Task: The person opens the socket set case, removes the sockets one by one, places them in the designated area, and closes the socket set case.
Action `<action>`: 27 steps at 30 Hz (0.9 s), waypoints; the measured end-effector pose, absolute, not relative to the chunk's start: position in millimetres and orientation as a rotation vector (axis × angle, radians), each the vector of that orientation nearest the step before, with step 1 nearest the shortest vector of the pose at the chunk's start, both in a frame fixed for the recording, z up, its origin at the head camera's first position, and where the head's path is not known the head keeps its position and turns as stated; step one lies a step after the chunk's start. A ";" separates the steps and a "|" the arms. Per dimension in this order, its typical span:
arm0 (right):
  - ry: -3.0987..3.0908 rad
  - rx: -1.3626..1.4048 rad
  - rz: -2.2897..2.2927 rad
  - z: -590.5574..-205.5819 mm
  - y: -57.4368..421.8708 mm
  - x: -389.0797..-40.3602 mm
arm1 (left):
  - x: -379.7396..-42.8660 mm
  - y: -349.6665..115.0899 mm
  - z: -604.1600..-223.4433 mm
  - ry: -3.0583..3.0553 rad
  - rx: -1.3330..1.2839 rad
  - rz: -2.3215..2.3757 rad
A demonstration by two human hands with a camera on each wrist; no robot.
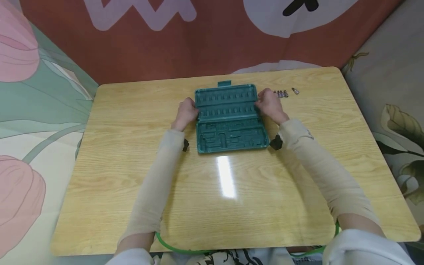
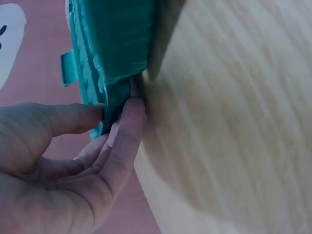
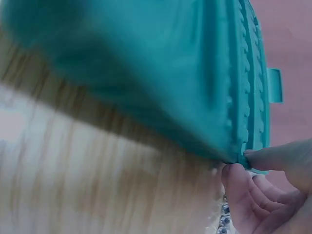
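A teal plastic tool case lies spread wide on the table, its moulded slots bare and its latch tab pointing to the back. At the case's left side my left hand pinches the edge, thumb on top and fingers beneath, as the left wrist view shows. Opposite it, my right hand grips the right edge between thumb and fingers. Both hands hold the half farther from me. In the right wrist view the case's near part stands tilted above the wood.
Several small metal sockets stand in a row just beyond my right hand, with one more metal piece lying to their right. The wooden table meets a red patterned backdrop at its far edge. A green cable hangs near the front edge.
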State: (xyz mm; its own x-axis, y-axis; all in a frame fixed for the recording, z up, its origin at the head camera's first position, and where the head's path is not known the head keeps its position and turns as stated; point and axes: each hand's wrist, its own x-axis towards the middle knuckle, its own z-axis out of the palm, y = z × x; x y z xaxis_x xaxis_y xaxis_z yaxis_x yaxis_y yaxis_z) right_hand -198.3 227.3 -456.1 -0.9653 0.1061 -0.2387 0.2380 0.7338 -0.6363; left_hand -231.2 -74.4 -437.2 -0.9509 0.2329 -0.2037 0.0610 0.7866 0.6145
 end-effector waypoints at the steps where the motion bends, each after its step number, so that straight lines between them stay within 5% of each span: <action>1: 2.751 0.271 -1.049 -454.3 227.8 -198.2 | -229.9 -75.6 -435.4 2.710 0.236 0.934; 14: 2.622 0.109 -1.245 -418.8 240.1 -188.0 | -221.9 -88.4 -420.5 2.702 0.357 1.269; 27: 2.802 -0.378 -1.119 -432.8 250.8 -137.1 | -187.4 -107.0 -428.2 2.711 0.937 1.109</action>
State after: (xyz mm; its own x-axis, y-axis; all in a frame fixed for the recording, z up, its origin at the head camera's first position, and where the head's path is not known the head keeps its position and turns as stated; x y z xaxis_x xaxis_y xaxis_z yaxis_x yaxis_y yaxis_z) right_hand -137.1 250.8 -432.8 -0.9641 -0.2655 -0.0013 -0.1916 0.6989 -0.6891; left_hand -187.4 -107.0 -428.2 -0.8123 0.5606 0.1612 0.5129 0.5548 0.6552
